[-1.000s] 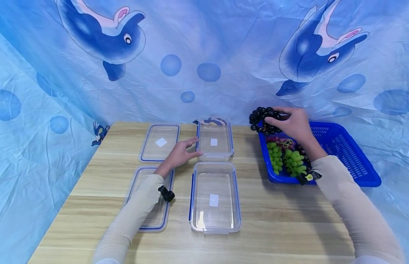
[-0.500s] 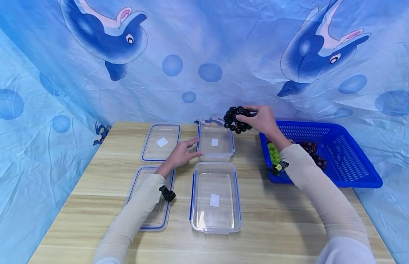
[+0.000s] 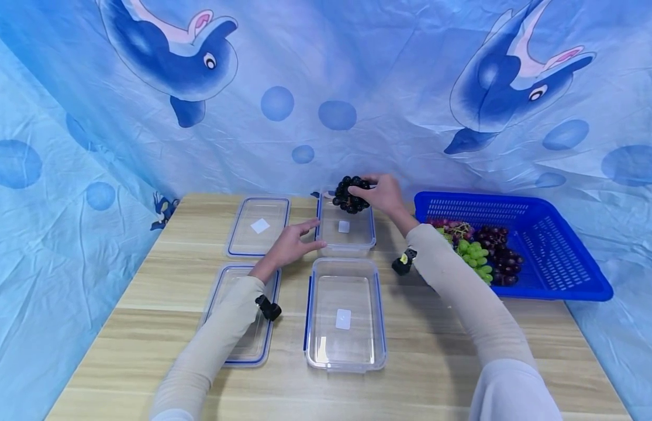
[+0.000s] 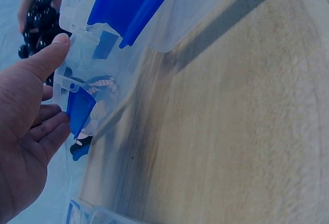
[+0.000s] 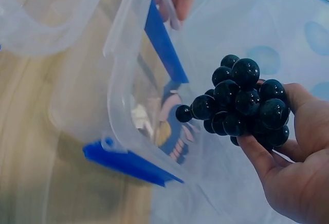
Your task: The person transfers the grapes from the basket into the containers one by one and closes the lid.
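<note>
A bunch of black grapes (image 3: pixel 350 195) hangs from my right hand (image 3: pixel 383 196), which pinches it above the far end of a clear lidless container (image 3: pixel 347 237). In the right wrist view the grape bunch (image 5: pixel 239 100) is beside the container's rim, with thumb and fingers around its near end. My left hand (image 3: pixel 291 245) is at the left side of that container, thumb and fingers spread apart. In the left wrist view the left hand's thumb (image 4: pixel 49 57) meets the rim and its fingers lie by a blue side clip (image 4: pixel 79 108).
A second clear container (image 3: pixel 345 345) stands nearer on the wooden table (image 3: pixel 431 374). Two blue-edged lids lie at left, the far lid (image 3: pixel 241 234) and the near lid (image 3: pixel 254 345), partly under my left arm. A blue basket (image 3: pixel 557 245) at right holds green grapes (image 3: pixel 473 254) and dark red grapes (image 3: pixel 502 257).
My right hand has carried the black grapes leftward from above the basket to over the far container. The left hand stays where it was.
</note>
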A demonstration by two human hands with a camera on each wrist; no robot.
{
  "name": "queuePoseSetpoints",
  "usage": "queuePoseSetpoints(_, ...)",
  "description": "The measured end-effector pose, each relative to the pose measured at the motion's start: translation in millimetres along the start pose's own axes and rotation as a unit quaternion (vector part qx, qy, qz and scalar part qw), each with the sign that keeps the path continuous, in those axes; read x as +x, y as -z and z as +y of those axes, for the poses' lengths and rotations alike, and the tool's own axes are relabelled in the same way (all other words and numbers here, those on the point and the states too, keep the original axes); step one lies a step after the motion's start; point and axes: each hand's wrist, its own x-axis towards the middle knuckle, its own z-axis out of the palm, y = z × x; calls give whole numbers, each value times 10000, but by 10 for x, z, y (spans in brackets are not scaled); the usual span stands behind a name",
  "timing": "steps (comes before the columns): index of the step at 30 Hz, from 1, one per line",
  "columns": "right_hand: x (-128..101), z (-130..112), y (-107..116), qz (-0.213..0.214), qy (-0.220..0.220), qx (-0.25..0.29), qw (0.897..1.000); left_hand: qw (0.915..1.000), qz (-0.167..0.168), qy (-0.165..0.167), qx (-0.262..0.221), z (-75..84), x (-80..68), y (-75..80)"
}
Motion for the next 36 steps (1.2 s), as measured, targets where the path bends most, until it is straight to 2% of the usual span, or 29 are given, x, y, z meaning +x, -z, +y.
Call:
queuePoseSetpoints(5,30,17,-191,-21,-137,29,9999,10000,-20,-62,10,5,4,-12)
queuePoseSetpoints(11,56,93,-378,16,-88,18,10000,9998,-42,-196,43,0,17,-33)
queuePoseSetpoints(17,68,164,-486,15,-81,290,9995,9998,-43,-210,26,13,21,-37)
queuePoseSetpoints(23,-24,119,-497,-363,-219,151,9990,9999,-43,-153,63,22,22,-21)
queuePoseSetpoints(30,-93,99,-573,-843,321,-373,9952,9999,-19,-128,7,-2,28,13)
queuePoseSetpoints(36,-117,119,-633,-1254,250,-463,9907,9999,-27,-114,-75,-26,37,4)
